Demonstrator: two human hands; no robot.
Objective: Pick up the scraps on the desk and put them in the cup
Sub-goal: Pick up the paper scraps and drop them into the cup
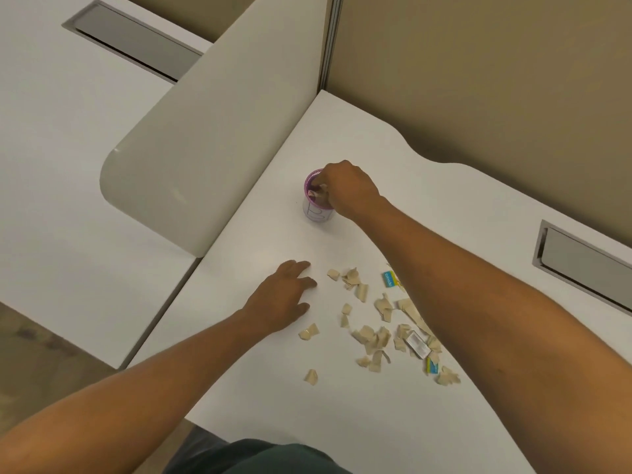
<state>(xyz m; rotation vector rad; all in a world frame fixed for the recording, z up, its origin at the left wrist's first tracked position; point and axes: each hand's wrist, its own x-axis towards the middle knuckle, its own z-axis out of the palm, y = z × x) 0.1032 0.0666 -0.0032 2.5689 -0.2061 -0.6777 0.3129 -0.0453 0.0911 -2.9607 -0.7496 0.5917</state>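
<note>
The cup (pixel 318 203) stands upright a little above the frame's centre on the white worktop (pixel 393 172): small, pale-walled, with a purple rim and a dark line drawing on its side. A few beige pieces show inside its mouth. The scraps (pixel 376 323) lie loose in the lower middle to lower right of the frame, well apart from the cup: mostly torn beige bits, a few scattered singly, with two blue-and-yellow wrapper pieces and one silvery rectangular piece among them.
</note>
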